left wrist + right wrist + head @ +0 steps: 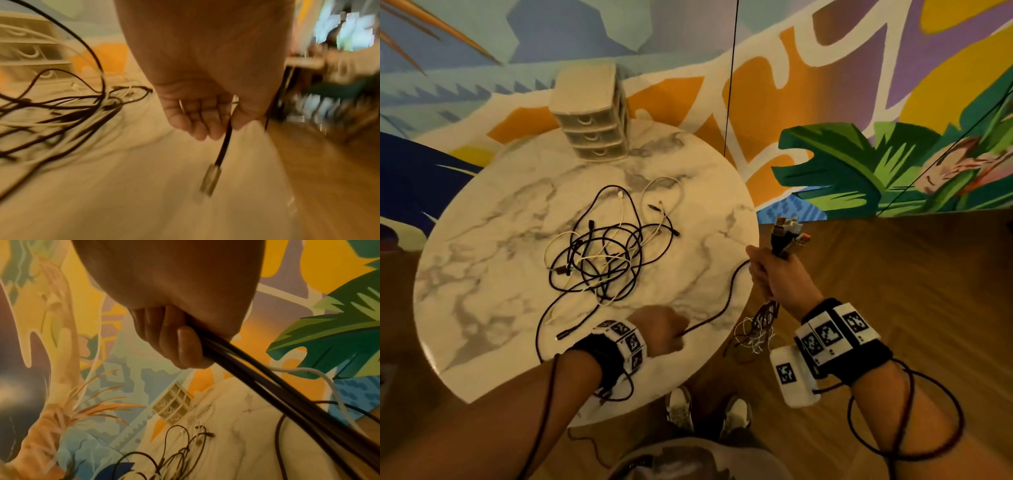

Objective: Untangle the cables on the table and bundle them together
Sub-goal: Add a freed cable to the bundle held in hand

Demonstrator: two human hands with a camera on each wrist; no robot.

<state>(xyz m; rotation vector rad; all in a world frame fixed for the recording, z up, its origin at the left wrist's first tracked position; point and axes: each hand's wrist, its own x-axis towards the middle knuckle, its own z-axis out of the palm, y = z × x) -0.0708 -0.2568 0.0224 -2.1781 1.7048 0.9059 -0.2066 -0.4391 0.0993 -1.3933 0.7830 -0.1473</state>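
A tangle of black and white cables (602, 253) lies in the middle of the round marble table (482, 274). My left hand (680, 334) hovers over the near edge and pinches a black cable (719, 308) that runs right to my other hand. In the left wrist view the left hand (226, 123) holds this cable (225, 142) with its metal plug (210, 178) hanging below the fingers. My right hand (765, 270), just off the table's right edge, grips a bundle of cables (786, 233), plugs up and loose lengths (756, 329) dangling below. The right wrist view shows the right hand's fingers (185, 344) wrapped round the bundle (257, 374).
A small beige drawer unit (592, 116) stands at the table's far edge against the painted wall. Wooden floor lies to the right, and my shoes (709, 411) are under the near edge. Dark leads loop round both of my forearms.
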